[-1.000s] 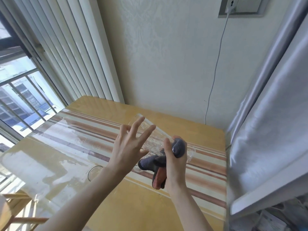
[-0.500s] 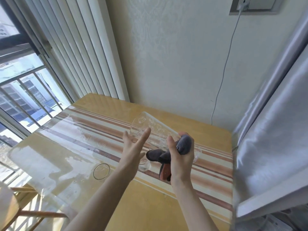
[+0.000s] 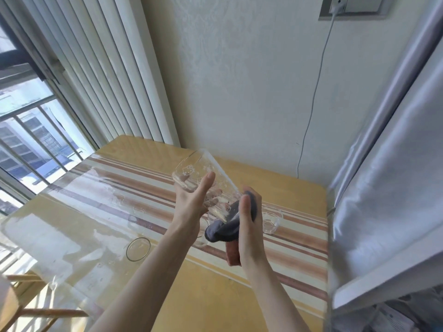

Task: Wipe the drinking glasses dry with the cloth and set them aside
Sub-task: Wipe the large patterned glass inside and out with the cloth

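Note:
A tall clear drinking glass (image 3: 191,174) with a printed cartoon pattern is held tilted above the table, its mouth pointing up and to the left. My left hand (image 3: 191,202) cups its side with the fingers stretched along it. My right hand (image 3: 248,226) presses a dark grey cloth (image 3: 227,230) with an orange underside against the lower end of the glass. Three more clear glasses stand on the table: one (image 3: 138,249) at the left front, a small one (image 3: 272,219) to the right of my hands, and one (image 3: 201,236) partly hidden under my left wrist.
The yellow table (image 3: 215,298) carries a striped runner under a clear plastic sheet. A window with railings (image 3: 31,144) and vertical blinds are on the left, a wall with a socket and white cable behind. A grey curtain and white shelf (image 3: 383,271) stand close on the right.
My left hand's spread fingers have closed in against the glass. The glass has tipped and lifted a little higher, and the cloth in my right hand has shifted around its lower end.

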The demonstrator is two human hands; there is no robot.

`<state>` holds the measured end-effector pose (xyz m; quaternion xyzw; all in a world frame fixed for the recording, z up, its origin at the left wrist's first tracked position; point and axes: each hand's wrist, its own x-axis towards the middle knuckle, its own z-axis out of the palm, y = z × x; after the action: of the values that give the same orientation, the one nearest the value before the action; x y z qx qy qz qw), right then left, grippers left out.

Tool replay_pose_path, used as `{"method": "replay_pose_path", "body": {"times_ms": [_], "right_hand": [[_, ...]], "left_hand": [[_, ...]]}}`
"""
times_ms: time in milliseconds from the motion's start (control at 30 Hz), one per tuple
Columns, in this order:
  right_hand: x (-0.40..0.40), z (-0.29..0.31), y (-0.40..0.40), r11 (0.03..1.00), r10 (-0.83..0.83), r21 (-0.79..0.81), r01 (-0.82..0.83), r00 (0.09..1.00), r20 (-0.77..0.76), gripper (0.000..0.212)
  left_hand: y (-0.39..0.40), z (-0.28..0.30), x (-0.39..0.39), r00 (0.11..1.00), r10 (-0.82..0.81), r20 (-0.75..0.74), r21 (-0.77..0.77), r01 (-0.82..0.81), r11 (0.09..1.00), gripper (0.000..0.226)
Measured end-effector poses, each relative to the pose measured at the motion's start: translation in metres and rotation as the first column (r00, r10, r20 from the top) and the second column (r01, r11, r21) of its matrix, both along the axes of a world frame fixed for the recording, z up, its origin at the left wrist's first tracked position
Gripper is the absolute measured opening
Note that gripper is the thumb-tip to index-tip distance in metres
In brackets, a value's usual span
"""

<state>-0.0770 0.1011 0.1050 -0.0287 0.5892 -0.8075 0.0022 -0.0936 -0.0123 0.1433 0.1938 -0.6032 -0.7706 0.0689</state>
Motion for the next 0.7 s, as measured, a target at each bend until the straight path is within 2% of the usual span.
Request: {"method": "replay_pose_path", "body": {"times_ms": [67, 133, 200, 267, 367, 433, 533, 600, 700], "right_hand": [[-0.005, 0.001, 0.002, 0.998, 0.042, -0.045, -0.035, 0.985, 0.167, 0.077], [-0.012, -0.001, 0.005, 0.994, 0.069, -0.109, -0.029, 0.917, 0.392, 0.064], [-0.019, -0.009, 0.007, 0.997, 0.032, -0.079, 0.015, 0.825, 0.564, 0.053], [-0.021, -0.021, 0.014, 1.000, -0.016, 0.031, -0.004, 0.782, 0.623, 0.038], [-0.021, -0.045, 0.031, 0.983, -0.093, 0.184, -0.015, 0.821, 0.563, 0.024], [-0.017, -0.058, 0.048, 0.920, -0.187, 0.391, -0.018, 0.857, 0.479, 0.034], [-0.010, -0.080, 0.073, 0.768, -0.284, 0.640, -0.012, 0.890, 0.357, 0.053], [-0.006, -0.095, 0.091, 0.723, -0.304, 0.691, -0.008, 0.894, 0.328, 0.051], [-0.003, -0.113, 0.111, 0.731, -0.286, 0.682, -0.020, 0.899, 0.332, 0.055]], "left_hand": [[-0.004, -0.002, -0.001, 0.999, -0.032, -0.036, -0.039, 0.030, 0.999, 0.115], [-0.006, -0.006, 0.001, 0.994, -0.070, -0.089, -0.077, 0.064, 0.995, 0.104], [-0.005, -0.013, 0.003, 0.984, -0.118, -0.133, -0.172, 0.094, 0.980, 0.097], [-0.001, -0.025, 0.002, 0.973, -0.182, -0.140, -0.284, 0.137, 0.949, 0.097], [0.007, -0.047, -0.001, 0.963, -0.252, -0.090, -0.329, 0.210, 0.920, 0.098], [0.017, -0.066, -0.004, 0.961, -0.272, -0.047, -0.331, 0.242, 0.912, 0.095], [0.038, -0.101, -0.006, 0.949, -0.311, 0.053, -0.416, 0.304, 0.857, 0.101], [0.055, -0.129, -0.008, 0.940, -0.322, 0.114, -0.448, 0.338, 0.828, 0.105], [0.075, -0.166, -0.012, 0.936, -0.298, 0.187, -0.425, 0.351, 0.835, 0.108]]}}
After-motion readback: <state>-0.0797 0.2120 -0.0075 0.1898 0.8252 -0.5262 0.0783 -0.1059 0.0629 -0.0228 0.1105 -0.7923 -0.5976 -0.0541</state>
